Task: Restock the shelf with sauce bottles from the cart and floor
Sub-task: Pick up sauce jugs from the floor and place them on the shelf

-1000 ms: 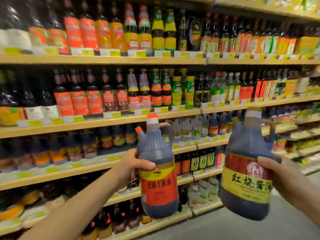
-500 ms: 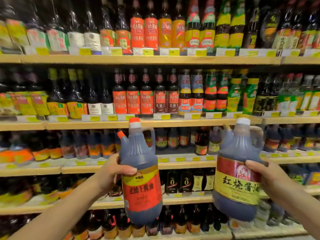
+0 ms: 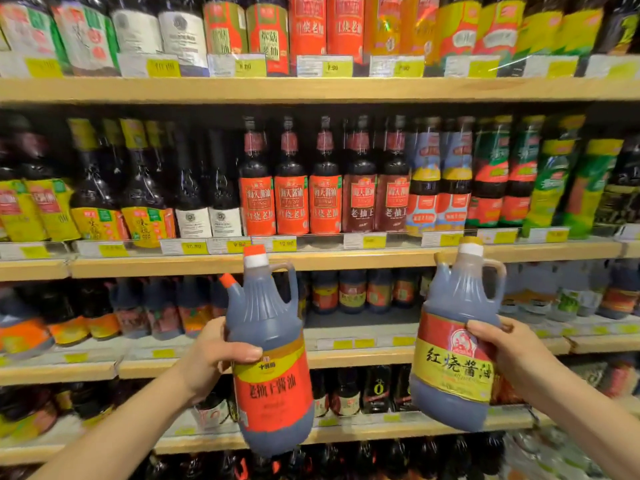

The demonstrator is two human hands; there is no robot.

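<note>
My left hand [image 3: 211, 358] grips a large dark sauce jug [image 3: 270, 355] with an orange cap, a side handle and an orange-and-yellow label. My right hand [image 3: 509, 355] grips a second large jug [image 3: 457, 344] with a white-and-gold cap and a red-and-yellow label. Both jugs are held upright in the air in front of the shelf unit [image 3: 311, 261]. Behind the jugs, the third shelf [image 3: 363, 327] has a bare stretch between small dark bottles. The cart and the floor are out of view.
Wooden shelves packed with sauce bottles fill the view. Red-labelled bottles [image 3: 291, 202] stand on the shelf above the jugs, with yellow price tags [image 3: 194, 247] along its edge. Orange-labelled bottles [image 3: 69, 327] sit at the left of the third shelf, dark bottles [image 3: 346, 393] on the one below.
The view has swung left and closer to the shelves. Both jugs stay in my hands, now held squarely in front of the third shelf.
</note>
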